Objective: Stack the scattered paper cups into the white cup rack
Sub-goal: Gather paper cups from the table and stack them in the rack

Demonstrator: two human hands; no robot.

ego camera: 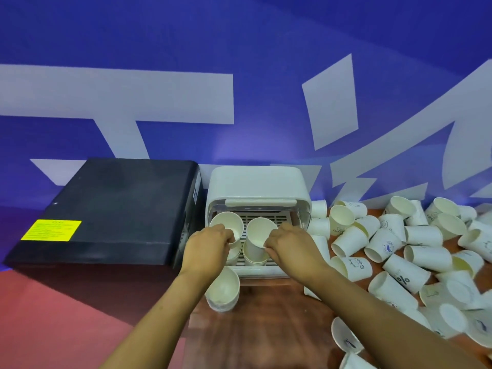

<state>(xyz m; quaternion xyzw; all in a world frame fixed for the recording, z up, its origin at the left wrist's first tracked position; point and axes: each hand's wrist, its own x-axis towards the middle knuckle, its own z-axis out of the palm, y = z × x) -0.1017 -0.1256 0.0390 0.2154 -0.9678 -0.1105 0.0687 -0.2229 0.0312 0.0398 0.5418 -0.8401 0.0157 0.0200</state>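
The white cup rack (257, 187) stands open at the back of the table, its slatted tray pulled forward. My left hand (210, 245) pinches the rim of a paper cup (228, 226) on the tray's left side. My right hand (290, 242) grips the rim of another cup (257, 237) that sits in a stack on the tray's right side. A short stack of cups (223, 290) lies on the table in front of the rack, under my left wrist. Many loose white paper cups (415, 251) lie scattered to the right.
A black box (106, 209) with a yellow label stands directly left of the rack. A blue wall with white lettering rises behind. The brown tabletop (266, 328) shows between my forearms; the floor at lower left is red.
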